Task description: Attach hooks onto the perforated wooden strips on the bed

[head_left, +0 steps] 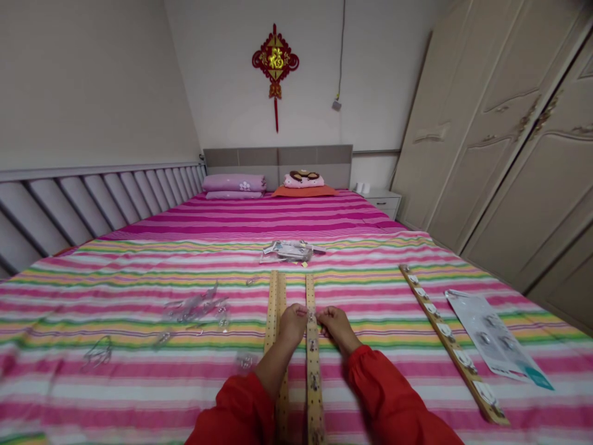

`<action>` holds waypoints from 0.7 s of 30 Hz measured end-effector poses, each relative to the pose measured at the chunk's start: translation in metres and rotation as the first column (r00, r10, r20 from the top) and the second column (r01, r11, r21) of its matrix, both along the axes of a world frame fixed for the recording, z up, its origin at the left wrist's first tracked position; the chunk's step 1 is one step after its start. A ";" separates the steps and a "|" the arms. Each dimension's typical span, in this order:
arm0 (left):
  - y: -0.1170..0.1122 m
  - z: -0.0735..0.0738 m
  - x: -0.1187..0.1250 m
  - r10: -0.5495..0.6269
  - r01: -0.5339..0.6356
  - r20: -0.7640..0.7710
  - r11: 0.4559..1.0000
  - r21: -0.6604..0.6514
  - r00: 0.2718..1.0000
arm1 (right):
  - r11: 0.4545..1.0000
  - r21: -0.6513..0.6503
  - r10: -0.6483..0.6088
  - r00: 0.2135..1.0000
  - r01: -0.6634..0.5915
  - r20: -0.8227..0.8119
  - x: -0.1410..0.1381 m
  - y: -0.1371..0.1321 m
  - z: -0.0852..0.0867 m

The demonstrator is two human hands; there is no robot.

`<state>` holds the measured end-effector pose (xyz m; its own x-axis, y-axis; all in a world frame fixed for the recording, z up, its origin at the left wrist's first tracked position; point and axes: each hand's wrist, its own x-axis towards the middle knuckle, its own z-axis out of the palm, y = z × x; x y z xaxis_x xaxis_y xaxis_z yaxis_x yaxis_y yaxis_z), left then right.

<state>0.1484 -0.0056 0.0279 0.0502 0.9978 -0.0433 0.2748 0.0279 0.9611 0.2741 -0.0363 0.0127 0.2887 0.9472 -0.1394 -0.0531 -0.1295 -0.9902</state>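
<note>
Two hands in red sleeves work over a narrow, hole-punched wooden strip lying lengthwise on the bed. Small shiny metal fittings sit in a row along it. My left hand is closed in a pinch at the strip's left edge, beside one of these fittings. From the other side, my right hand pinches close to the same spot. What lies between the fingertips of either hand is too small to make out. More perforated wooden strips lie just left, partly hidden under my left forearm.
Small clear plastic packets are scattered at left, with a thin wire-like loop. Ahead lies a pile of packaged parts. At right are a wooden strip with white pieces and a blister pack. Striped cloth covers the bed.
</note>
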 end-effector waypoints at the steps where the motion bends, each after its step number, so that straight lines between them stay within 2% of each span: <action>1: 0.000 -0.001 0.000 -0.005 0.005 -0.002 1.000 -0.001 1.000 | 1.000 0.000 -0.004 1.000 0.004 -0.002 0.000 0.000 -0.001; 14: -0.006 0.000 0.005 -0.046 0.046 0.004 0.999 -0.028 0.999 | 0.999 0.034 -0.029 0.998 0.031 -0.051 -0.001 -0.005 -0.006; 18: -0.012 0.011 -0.001 -0.071 0.072 0.063 0.997 -0.013 0.996 | 0.998 0.055 -0.039 0.996 0.044 -0.082 -0.001 -0.012 -0.002; 21: -0.021 0.027 -0.022 -0.069 0.067 0.102 0.998 0.014 0.992 | 0.996 0.064 -0.060 0.990 0.068 -0.130 0.000 -0.017 0.001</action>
